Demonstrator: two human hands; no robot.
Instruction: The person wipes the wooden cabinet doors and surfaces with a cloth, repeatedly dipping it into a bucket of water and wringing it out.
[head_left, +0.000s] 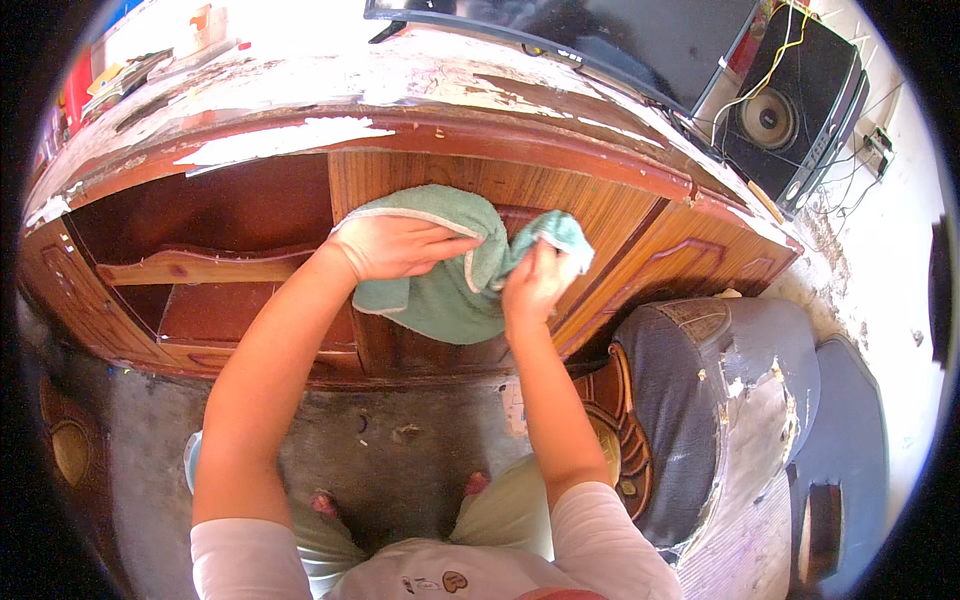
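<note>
A green terry towel (450, 311) with a pale hem hangs spread in front of the wooden cabinet (611, 206). My left hand (397, 246) holds its upper left part, fingers stretched over the cloth and the thumb hidden. In my right hand (534, 285) a lighter, bunched end of the towel is gripped, near the cabinet door panel. The cloth covers much of that door's middle. Left of my hands, an open compartment (217, 195) shows a scalloped wooden rail (202, 266) across it.
A flat-screen television (600, 45) and a loudspeaker (772, 112) with loose cables stand on the peeling cabinet top (300, 82). To the right sits a torn, dark padded seat (675, 405) with carved wood (637, 442). Part of a light-blue container (193, 457) shows beside my left arm.
</note>
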